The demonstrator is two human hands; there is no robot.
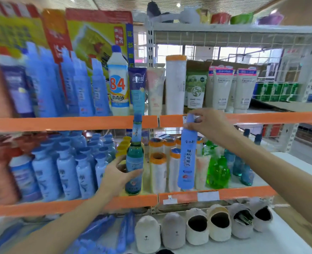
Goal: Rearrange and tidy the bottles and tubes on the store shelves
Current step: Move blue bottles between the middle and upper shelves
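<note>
You are standing in front of the store shelves and both of your hands are busy. Your left hand [117,176] is gripping a green glass bottle [134,167] around its lower body, with the fingers closed on it from the left side and the thumb lying across the label. The bottle is standing upright, and its blue cap is reaching up in front of the orange shelf edge [69,123] above your hand. Its base is sitting at the front of the middle shelf, or just over it; I cannot tell if it is touching.

Your right hand [209,123] is pinching the top end of a blue tube [186,158], fingers and thumb pressed together on the cap part. The tube is hanging straight down below this hand, in front of the white rolls with orange caps [159,171]. To the right of the tube, below your right forearm, green spray bottles [218,171] are standing.

To the left of your left hand, many blue bottles [67,173] are filling the middle shelf. Above your left hand, on the upper shelf, a white bottle marked 84 [119,83] is standing beside upright tubes. Above your right hand, white facial wash tubes [243,88] are standing in a row. Under both hands, small socks [197,228] are lying on the bottom shelf.
</note>
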